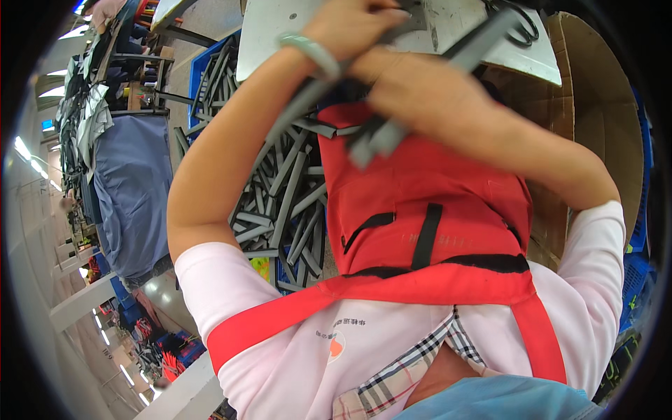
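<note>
Nearest the camera, a red apron (427,210) with black straps is hanging over the person's pink shirt (280,336), and both bare forearms are reaching up and away from it toward the top of the view.

Just beyond the apron's upper edge, the right hand (420,91) is closing around a bundle of grey strips (381,136). The bundle's lower ends are sticking out below that hand, toward the apron, while another long grey strip (476,45) is running up past its far side toward a white table (280,28). The fingers themselves are blurred, so how tightly they are gripping cannot be told.

Touching the right hand on its left side, the left hand (353,28), with a pale green bangle (311,52) on the wrist, is clenching around a grey strip (301,105) that is slanting down beneath the wrist, along the forearm.

Below and to the left of both hands, a heap of loose grey strips (287,203) is lying in a blue crate (199,70).

To the right of the right hand, an open cardboard box (595,105) is standing.

Far off to the left of the hands, dark garments (133,203) are hanging on racks.
</note>
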`<state>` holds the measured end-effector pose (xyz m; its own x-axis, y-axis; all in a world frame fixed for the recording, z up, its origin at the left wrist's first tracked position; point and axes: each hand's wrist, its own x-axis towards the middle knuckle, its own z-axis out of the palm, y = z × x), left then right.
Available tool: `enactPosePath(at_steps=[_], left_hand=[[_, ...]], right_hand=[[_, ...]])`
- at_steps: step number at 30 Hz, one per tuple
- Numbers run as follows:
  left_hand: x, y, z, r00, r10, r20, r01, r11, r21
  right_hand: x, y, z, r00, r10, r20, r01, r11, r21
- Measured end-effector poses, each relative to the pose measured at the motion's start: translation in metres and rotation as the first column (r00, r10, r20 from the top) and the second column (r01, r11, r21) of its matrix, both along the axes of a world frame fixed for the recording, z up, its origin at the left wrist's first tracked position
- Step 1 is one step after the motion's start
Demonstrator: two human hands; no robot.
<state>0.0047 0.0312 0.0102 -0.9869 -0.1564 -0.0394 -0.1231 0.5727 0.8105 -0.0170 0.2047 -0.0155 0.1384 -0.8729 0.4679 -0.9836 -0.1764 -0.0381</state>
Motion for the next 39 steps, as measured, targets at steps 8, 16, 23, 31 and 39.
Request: enactPosePath(at_steps=[8, 16, 23, 31, 39], left_hand=[[0.004, 0.031, -0.006, 0.996, 0.023, -0.086, 0.022, 0.874, 0.485], [0.058, -0.022, -0.014, 0.96, -0.265, 0.096, 0.211, 0.902, 0.376], [0.039, -0.024, 0.004, 0.997, -0.083, -0.01, 0.075, 0.844, 0.532], [-0.008, -0.035, -0.004, 0.98, 0.13, -0.151, -0.121, 0.99, 0.068], [-0.024, -0.044, -0.007, 0.978, 0.158, -0.136, -0.146, 0.985, 0.092]], right_hand=[[0.002, -0.019, -0.039, 0.988, -0.115, -0.103, 0.106, 0.99, -0.09], [-0.082, 0.044, 0.017, 0.901, -0.344, 0.266, 0.309, 0.937, 0.164], [-0.105, 0.045, 0.069, 0.854, -0.496, 0.157, 0.429, 0.842, 0.327], [-0.14, 0.034, 0.049, 0.816, -0.568, 0.111, 0.52, 0.804, 0.29], [-0.145, 0.026, 0.055, 0.807, -0.565, 0.175, 0.509, 0.814, 0.278]])
